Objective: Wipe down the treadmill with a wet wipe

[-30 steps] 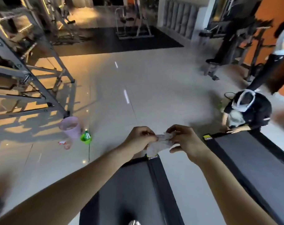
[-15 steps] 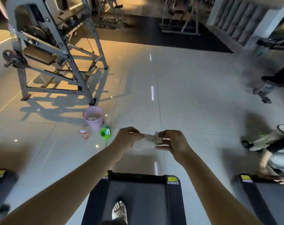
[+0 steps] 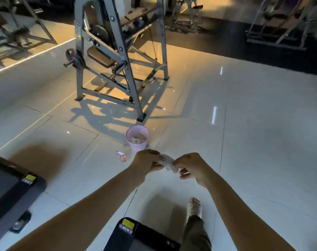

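A crumpled white wet wipe (image 3: 169, 163) is held in front of me between both hands, above the tiled floor. My left hand (image 3: 148, 162) pinches its left end and my right hand (image 3: 192, 168) pinches its right end. The black rear end of a treadmill (image 3: 136, 234) with a yellow label shows at the bottom centre, below my arms. My right foot (image 3: 194, 207) stands on the floor just past it. A second treadmill (image 3: 11, 189) lies at the left edge.
A pink mesh waste basket (image 3: 137, 137) with used wipes inside stands on the floor just beyond my hands. A small red and white spray bottle (image 3: 122, 156) lies to its left. A grey steel weight machine (image 3: 118, 57) rises behind them. More gym frames stand at the back.
My view has swung to the left and I have stepped off the treadmill belt. The basket and weight machine now sit nearer the centre. Both hands still hold the wipe between them.
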The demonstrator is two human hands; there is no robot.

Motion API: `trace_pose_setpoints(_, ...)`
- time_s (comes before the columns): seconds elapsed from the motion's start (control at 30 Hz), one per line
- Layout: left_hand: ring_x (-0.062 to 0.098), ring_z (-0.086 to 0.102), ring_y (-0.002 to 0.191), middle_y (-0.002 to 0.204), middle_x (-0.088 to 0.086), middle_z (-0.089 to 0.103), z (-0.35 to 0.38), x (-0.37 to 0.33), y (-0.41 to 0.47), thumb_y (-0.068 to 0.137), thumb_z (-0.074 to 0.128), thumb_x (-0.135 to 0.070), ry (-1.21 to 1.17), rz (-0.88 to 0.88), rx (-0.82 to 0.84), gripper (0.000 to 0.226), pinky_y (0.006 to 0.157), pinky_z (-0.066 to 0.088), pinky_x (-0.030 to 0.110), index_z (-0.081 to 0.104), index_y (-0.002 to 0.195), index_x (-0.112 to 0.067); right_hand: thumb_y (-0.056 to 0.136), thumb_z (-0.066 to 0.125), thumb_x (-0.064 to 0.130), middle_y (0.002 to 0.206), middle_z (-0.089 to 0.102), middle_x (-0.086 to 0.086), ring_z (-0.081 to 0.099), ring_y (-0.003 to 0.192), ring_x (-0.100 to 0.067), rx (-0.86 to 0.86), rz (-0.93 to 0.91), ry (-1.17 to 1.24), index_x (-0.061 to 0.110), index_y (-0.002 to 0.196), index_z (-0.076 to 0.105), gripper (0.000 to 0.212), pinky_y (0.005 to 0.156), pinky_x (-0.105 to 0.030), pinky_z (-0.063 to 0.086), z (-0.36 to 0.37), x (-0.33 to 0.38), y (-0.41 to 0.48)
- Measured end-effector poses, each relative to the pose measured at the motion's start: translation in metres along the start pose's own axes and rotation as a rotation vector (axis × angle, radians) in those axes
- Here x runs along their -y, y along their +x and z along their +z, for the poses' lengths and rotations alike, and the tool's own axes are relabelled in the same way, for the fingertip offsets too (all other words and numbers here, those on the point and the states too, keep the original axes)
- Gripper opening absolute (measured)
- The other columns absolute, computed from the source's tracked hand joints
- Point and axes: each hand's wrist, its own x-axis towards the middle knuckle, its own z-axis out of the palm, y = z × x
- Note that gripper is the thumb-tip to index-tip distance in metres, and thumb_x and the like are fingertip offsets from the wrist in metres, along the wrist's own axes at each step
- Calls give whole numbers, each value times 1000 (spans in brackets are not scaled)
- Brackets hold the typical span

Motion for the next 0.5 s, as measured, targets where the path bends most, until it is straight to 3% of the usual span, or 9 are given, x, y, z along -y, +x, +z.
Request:
trace_pose_setpoints(0.13, 32, 71, 96, 100, 17, 74, -1, 3, 110, 93, 62, 1, -127, 53, -84, 10, 92, 58, 38, 71, 97, 2, 81, 73, -1, 62, 55, -12, 47, 52, -21, 99, -51, -77, -11, 93, 68, 16, 48, -24, 44, 0, 1, 141)
trace_pose_setpoints(0.23, 33, 71, 96, 98, 15, 73, 9, 11, 214, 97, 66, -15, -144, 79, -129, 19, 88, 59, 39, 72, 107, -1, 85, 69, -4, 61, 59, -14, 53, 47, -22, 149, -140, -114, -2, 85, 65, 5, 48, -30, 53, -4, -3, 260)
trace_pose_setpoints(0.33, 29, 65, 82, 88, 16, 65, 19, 14, 345, 93, 64, 4, -226, 154, -299, 8, 73, 60, 31, 69, 100, 3, 91, 63, 0, 68, 65, -14, 62, 55, -25, 265, -194, -139, 4, 82, 68, 11, 64, -47, 60, -18, -1, 405)
trace_pose_setpoints(0.37, 28, 63, 74, 85, 15, 62, 15, 17, 352, 92, 61, 10, -238, 147, -313, 9, 65, 58, 29, 66, 93, 3, 92, 62, 2, 68, 66, -13, 63, 56, -25, 247, -188, -125, 5, 81, 69, 13, 68, -49, 60, -18, -4, 411)
trace_pose_setpoints(0.43, 26, 64, 63, 84, 18, 62, 12, 8, 380, 89, 60, 15, -268, 89, -386, 13, 57, 59, 29, 64, 88, 3, 91, 65, 6, 66, 66, -10, 62, 55, -23, 265, -150, -101, 4, 82, 69, 10, 67, -46, 58, -20, 3, 443)
trace_pose_setpoints(0.5, 23, 69, 55, 83, 23, 66, 8, -11, 405, 86, 63, 18, -302, 33, -500, 15, 54, 62, 31, 66, 96, 7, 89, 70, 10, 65, 65, -9, 60, 53, -21, 322, -93, -109, 2, 86, 69, 8, 62, -39, 55, -19, 22, 472)
